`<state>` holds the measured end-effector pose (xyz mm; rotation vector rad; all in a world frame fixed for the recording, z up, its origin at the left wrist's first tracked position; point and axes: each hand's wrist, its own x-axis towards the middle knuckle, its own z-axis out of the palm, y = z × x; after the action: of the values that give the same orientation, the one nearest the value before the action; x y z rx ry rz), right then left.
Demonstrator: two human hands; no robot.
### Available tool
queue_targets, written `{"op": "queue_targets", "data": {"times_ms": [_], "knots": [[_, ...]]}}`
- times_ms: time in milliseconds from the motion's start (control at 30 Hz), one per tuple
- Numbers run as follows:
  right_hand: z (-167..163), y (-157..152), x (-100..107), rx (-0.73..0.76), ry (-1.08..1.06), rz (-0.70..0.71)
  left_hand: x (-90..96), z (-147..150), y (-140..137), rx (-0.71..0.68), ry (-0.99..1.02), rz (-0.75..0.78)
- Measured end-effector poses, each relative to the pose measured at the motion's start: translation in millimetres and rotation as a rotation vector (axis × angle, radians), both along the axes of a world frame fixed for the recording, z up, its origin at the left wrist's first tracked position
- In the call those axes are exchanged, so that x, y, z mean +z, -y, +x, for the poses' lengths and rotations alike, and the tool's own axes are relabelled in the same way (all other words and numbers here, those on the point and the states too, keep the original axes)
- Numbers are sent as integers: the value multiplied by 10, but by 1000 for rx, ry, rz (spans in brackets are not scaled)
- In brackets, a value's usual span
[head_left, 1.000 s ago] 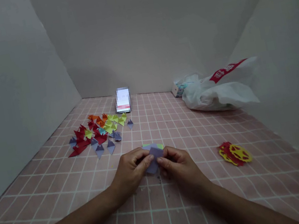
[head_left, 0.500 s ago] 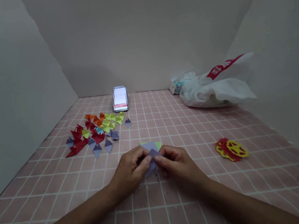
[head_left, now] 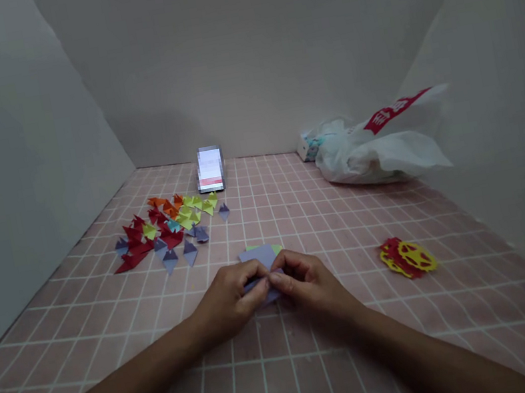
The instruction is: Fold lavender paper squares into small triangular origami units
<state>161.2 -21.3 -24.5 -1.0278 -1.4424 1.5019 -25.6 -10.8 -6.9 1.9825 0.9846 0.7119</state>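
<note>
Between my two hands is a folded piece of purple paper (head_left: 270,295), mostly covered by the fingers. My left hand (head_left: 239,293) pinches it from the left with thumb and forefinger. From the right, my right hand (head_left: 305,278) pinches the same paper, and the fingertips of both hands meet at the middle. Just beyond the hands lie flat sheets of paper, a purple sheet (head_left: 259,255) with a green sheet (head_left: 277,248) showing at its edge. The exact folds in the held paper are hidden.
Several small folded paper figures in red, orange, yellow and purple (head_left: 171,261) lie at the left. A phone (head_left: 209,169) stands near the back wall. At back right are a white plastic bag (head_left: 362,158) and a small box (head_left: 305,148). Red and yellow cut-outs (head_left: 416,256) lie right.
The held purple paper has been turned or lowered, and its pointed top no longer shows above the thumbs. More of the flat purple sheet behind is visible. Both hands keep their pinch.
</note>
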Motion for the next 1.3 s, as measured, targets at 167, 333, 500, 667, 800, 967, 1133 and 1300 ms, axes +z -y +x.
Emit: {"op": "queue_targets", "data": {"times_ms": [167, 333, 500, 667, 800, 967, 1133, 1300], "knots": [[10, 19, 3, -85, 56, 24, -24, -1, -19, 22, 25, -19], [-2, 27, -16, -131, -5, -22, -23, 0, -31, 115, 81, -77], [-13, 20, -50, -146, -60, -31, -14, -2, -15, 223, 160, -110], [-17, 39, -32, -162, -62, -20, -14, -1, 3, 242, 202, -128], [-22, 44, -27, -174, -49, 13, -17, 7, -18, 189, 250, -242], [-27, 56, -30, -189, 16, 52, 5, 14, -7, 136, 192, -291], [-20, 46, -23, -195, 17, 64, 40, -1, 22, 127, 151, -206], [-21, 5, -35, -71, -76, -67, 45, -25, -4, 131, 102, -45]]}}
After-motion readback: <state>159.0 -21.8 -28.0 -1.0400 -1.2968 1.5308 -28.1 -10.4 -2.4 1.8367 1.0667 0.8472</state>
